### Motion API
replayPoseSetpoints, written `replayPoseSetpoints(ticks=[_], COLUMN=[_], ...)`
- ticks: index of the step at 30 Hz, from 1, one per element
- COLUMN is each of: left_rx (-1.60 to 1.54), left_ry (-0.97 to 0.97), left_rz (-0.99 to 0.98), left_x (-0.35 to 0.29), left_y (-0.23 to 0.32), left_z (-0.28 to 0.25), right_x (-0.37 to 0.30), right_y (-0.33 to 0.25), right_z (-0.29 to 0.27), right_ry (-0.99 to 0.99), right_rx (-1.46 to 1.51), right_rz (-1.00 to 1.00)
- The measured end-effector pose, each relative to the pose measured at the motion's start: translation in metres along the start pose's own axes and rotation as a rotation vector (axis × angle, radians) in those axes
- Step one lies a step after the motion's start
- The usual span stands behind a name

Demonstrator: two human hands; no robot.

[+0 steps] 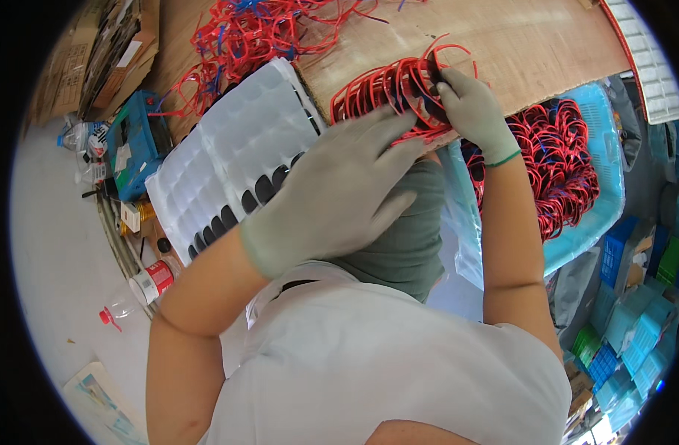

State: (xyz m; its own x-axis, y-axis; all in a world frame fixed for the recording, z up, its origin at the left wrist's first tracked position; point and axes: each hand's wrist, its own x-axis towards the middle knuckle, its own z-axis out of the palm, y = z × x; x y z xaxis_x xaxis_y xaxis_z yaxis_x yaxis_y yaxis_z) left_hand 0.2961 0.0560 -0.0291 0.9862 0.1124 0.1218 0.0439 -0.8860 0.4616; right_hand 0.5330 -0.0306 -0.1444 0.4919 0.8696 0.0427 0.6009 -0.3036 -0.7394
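Note:
Both my hands wear pale grey gloves. Along the table edge stands a row of red glasses frames (380, 85) with dark lenses in them. At the row's right end my right hand (469, 107) is closed, its thumb and fingers pinching a red glasses frame with a dark lens. My left hand (339, 185), smeared by motion, reaches over the row's near side with fingers stretched and thumb apart; I see nothing held in it. Under my left forearm lies a white compartment tray (228, 141), with several dark lenses (264, 188) along its near edge.
A tangled pile of red and blue frames (243, 37) lies on the wooden table (517, 37). To the right, a light-blue basket (612, 170) holds many red frames. At left are a blue device (135, 144), cardboard (102, 59) and a plastic bottle (143, 285).

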Motion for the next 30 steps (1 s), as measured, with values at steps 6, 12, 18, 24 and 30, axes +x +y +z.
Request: replayPoseSetpoints(ticks=[6, 12, 18, 24, 30], left_rx=[0.315, 0.268, 0.244, 0.173, 0.189], left_ry=[-0.198, -0.238, -0.232, -0.139, -0.053], left_rz=[-0.045, -0.115, -0.14, -0.167, -0.123], left_x=[0.05, 0.042, 0.043, 0.047, 0.052], left_y=[-0.027, -0.029, -0.028, -0.025, -0.033], left_z=[0.083, 0.087, 0.083, 0.089, 0.089], right_x=[0.003, 0.015, 0.023, 0.02, 0.015], right_y=[0.005, 0.002, 0.03, 0.001, 0.013], right_z=[-0.002, -0.025, -0.023, -0.018, -0.011], right_ry=[-0.118, -0.44, -0.668, -0.61, -0.393], right_rx=[0.093, 0.057, 0.255, -0.071, 0.079], right_rz=[0.115, 0.201, 0.11, 0.062, 0.134])
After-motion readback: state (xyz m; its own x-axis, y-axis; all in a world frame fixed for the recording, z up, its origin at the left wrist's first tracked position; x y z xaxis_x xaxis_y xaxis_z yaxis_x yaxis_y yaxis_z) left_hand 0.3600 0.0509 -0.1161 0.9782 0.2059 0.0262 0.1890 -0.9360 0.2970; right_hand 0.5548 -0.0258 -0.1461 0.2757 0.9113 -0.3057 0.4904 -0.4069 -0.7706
